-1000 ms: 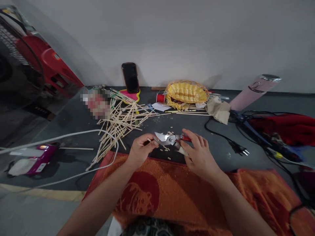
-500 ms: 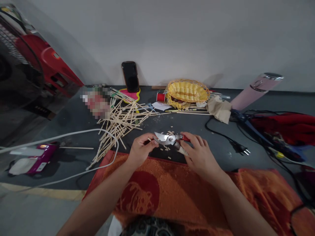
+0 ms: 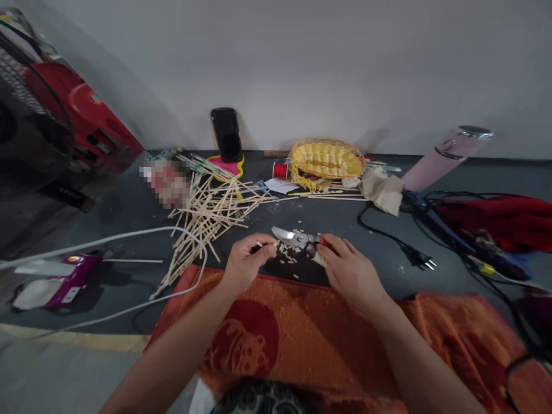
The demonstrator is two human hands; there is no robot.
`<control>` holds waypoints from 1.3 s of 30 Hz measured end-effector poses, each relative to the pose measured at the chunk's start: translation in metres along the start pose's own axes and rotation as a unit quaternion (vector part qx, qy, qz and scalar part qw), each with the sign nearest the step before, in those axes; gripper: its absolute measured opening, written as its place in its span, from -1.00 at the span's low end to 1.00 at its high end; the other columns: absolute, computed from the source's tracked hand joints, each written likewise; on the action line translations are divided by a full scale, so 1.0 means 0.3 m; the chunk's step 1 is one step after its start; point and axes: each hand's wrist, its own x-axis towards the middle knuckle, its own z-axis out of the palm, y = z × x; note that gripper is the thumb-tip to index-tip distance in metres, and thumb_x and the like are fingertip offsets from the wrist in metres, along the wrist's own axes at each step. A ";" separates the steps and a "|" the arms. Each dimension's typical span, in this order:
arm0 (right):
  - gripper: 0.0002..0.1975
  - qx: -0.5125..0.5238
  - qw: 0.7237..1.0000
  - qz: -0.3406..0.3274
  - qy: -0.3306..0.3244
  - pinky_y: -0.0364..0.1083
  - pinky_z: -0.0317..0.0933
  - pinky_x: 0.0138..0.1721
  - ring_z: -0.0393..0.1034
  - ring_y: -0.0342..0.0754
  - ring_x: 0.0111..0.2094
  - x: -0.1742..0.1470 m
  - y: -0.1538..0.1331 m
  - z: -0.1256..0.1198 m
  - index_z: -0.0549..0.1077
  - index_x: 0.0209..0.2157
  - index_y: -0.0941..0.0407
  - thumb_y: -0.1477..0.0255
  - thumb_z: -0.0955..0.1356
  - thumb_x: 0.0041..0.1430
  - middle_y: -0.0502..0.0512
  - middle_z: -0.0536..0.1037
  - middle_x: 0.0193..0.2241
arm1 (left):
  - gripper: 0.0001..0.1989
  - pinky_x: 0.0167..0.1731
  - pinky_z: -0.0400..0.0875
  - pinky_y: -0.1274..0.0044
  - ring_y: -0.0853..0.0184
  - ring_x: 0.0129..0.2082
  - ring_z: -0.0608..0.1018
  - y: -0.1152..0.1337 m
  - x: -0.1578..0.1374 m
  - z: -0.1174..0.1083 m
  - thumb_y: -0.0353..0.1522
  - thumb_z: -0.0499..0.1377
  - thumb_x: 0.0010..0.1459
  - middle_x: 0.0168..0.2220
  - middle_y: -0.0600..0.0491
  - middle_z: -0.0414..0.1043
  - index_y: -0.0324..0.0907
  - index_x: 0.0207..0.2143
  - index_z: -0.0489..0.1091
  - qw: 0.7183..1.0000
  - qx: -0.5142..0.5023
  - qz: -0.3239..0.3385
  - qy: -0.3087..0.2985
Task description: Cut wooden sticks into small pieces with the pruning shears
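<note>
My right hand (image 3: 351, 267) is wrapped round the handles of a pair of pruning shears (image 3: 297, 237), one handle red and the other pale. The silver blades point left and look closed together. My left hand (image 3: 248, 257) pinches a short, thin wooden stick (image 3: 260, 244) between thumb and fingers, just left of the blade tips. Most of this stick is hidden by the fingers. Under the shears, several small cut stick pieces (image 3: 290, 256) lie scattered on the dark table (image 3: 328, 221).
A pile of wooden sticks (image 3: 211, 207) lies left of centre. Behind are a propped phone (image 3: 227, 135), a red thread spool (image 3: 280, 171) and a yellow basket (image 3: 330, 160). To the right stand a pink flask (image 3: 446, 158) and a black plug (image 3: 420, 259). An orange towel (image 3: 319, 333) covers the front.
The shears' blades, apart around the stick's end before, are now closed and clear of it. My right hand has tightened on the handles. More small pieces show on the table below.
</note>
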 end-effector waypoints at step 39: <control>-0.87 0.560 0.818 0.128 0.020 -0.14 0.29 -0.29 0.40 -0.14 -0.35 0.007 -0.103 0.012 0.45 -0.23 0.07 0.35 0.31 0.23 0.02 0.52 -0.34 | -0.53 -0.16 0.29 0.50 0.34 -0.28 0.42 0.028 -0.068 0.039 -0.22 -0.02 0.30 -0.29 0.01 0.41 -0.15 0.22 0.22 0.969 0.121 -0.004 -0.218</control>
